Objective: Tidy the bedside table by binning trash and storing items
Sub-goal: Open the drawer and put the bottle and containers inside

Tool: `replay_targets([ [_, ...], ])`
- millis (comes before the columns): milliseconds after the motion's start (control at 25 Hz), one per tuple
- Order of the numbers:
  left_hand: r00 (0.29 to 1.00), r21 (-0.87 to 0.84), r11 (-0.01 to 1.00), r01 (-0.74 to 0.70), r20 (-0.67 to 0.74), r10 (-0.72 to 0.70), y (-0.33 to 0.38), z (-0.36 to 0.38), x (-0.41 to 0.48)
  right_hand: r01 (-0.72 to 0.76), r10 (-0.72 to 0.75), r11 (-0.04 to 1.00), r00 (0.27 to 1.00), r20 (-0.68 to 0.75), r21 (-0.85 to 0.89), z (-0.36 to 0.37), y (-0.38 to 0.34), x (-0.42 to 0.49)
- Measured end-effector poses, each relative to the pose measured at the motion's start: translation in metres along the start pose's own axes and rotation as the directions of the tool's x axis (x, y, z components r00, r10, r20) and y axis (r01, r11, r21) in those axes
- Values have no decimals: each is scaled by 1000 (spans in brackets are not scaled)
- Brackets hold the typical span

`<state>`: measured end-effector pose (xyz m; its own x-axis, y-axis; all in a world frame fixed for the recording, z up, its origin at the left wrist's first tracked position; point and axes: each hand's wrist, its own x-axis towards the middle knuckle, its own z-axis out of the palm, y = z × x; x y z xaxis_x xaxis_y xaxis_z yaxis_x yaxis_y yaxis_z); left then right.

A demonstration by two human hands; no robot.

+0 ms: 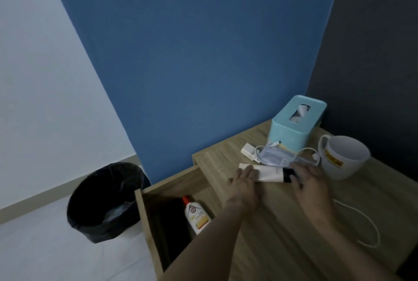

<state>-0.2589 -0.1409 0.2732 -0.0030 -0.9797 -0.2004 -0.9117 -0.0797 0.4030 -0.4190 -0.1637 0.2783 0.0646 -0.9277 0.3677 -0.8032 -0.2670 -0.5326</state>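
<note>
Nearest, a white cord (371, 231) is looped by the R forearm. The drawer (147, 224) stands open below-left of the L hand (243, 182), w/ a bottle (197, 215) lying inside.

L hand is laid flat, fingers straight, touching the tube (269, 173) at its crimped end; nothing is gripped. R hand (309, 182) is curled over the black cap end, apparently grasping it. The tube lies on the table (282, 235) btw both hands.

Step judged: tube to be stored in the drawer. It's best lifted level by one hand, carried left and laid beside the bottle w/o knocking it.

Just beyond the hands, a plastic packet (273, 156) and a charger (247, 151) w/ cable are tangled; snagging should be avoided. A mug (343, 158) sits right of the R hand, w/ a tissue box (296, 122) beyond. The bin (106, 201) is well left of the L hand.
</note>
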Motion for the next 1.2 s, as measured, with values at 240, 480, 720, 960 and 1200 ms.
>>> replay_targets([
  [240,983,113,992,-47,-169,66,2,1,2,99,-98,995,992,82,-5,30,-5,39],
  [480,974,82,985,-151,-157,163,-2,-3,4,253,-247,967,956,159,-18,57,-35,62],
  [720,968,42,990,-135,-209,140,-18,-5,-3,222,-136,953,922,363,-206,85,-56,87],
  [960,979,58,993,-101,-170,109,-35,-10,-17,146,-65,961,946,318,-236,87,-65,81],
  [1200,974,45,998,51,-223,-40,-61,-7,-72,167,-207,973,939,275,162,81,-107,44],
])
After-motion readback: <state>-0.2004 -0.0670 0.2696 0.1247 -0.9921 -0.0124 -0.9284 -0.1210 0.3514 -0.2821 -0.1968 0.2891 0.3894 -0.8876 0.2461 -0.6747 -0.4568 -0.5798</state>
